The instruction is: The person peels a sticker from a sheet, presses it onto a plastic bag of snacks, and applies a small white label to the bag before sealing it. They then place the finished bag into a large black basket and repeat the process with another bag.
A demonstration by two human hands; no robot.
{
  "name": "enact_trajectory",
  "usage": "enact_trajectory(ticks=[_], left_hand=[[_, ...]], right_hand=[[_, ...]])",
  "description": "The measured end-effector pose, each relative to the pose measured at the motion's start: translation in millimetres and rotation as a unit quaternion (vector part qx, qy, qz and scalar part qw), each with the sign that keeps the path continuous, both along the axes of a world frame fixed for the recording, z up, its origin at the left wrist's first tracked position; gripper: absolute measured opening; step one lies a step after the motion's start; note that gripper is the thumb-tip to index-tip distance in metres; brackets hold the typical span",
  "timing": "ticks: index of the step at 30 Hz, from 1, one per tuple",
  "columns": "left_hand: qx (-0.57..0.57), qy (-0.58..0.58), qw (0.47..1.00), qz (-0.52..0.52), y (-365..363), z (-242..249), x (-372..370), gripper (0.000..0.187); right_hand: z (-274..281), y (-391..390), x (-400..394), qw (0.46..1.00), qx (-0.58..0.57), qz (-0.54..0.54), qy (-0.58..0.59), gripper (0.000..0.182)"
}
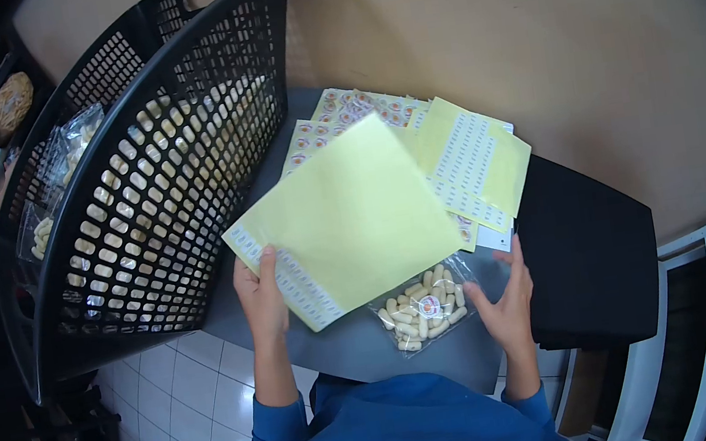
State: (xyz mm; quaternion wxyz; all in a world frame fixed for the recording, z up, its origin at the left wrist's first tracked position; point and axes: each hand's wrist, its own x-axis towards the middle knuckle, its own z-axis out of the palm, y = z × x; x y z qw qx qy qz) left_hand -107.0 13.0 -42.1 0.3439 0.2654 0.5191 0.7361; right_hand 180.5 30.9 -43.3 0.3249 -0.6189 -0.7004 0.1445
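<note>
On the near side of the clear bag (422, 329), a strip of grey tabletop (346, 339) leaves a hand room to pass, bounded by the person's blue shirt (415, 417). This room continues to the bag's left until it meets the left hand (262, 302) and the yellow sheet (352, 212) it grips. Directly beyond the bag, that sheet bars the way, with loose label sheets (486, 145) farther back to the right. The right hand (507, 303) blocks the bag's right side, thumb close by, contact unclear. Well left of the bag, the tall black basket (125, 112) walls off passage.
</note>
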Motion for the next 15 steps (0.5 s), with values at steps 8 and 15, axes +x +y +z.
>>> enact_trajectory(ticks=[8,15], left_hand=[[-0.098,0.139,0.985,0.022,4.2,-40.3,-17.7,0.043],[-0.058,0.211,0.976,-0.022,14.5,-14.6,-2.6,0.037]], right_hand=[[-32.7,-7.5,3.8,0.969,-0.032,0.090,0.227,0.081],[9.4,-8.8,35.1,0.869,-0.020,0.075,0.489,0.073]])
